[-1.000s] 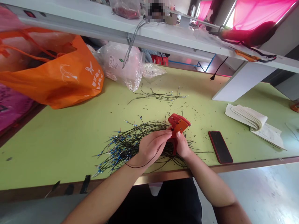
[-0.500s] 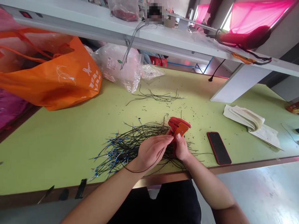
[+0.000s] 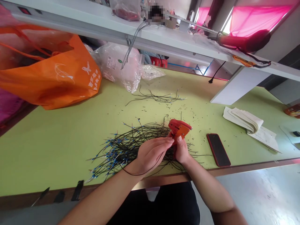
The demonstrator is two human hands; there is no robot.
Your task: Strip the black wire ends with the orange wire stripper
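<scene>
My right hand is closed around a red and orange wire stripper, its head tilted up above the table. At the tool's left side, my left hand pinches a thin black wire that loops down below the wrist. The wire's tip at the stripper's jaws is hidden by my fingers. Beneath both hands spreads a large bundle of black wires, many with blue and silver terminals on their left ends.
A smaller group of black wires lies farther back, with black scraps scattered around. A phone and folded papers lie to the right. An orange bag and clear plastic bags stand at the left, under a white shelf.
Both hands keep almost the same pose at the wire stripper. The whole view has shifted very slightly; nothing has been let go or picked up.
</scene>
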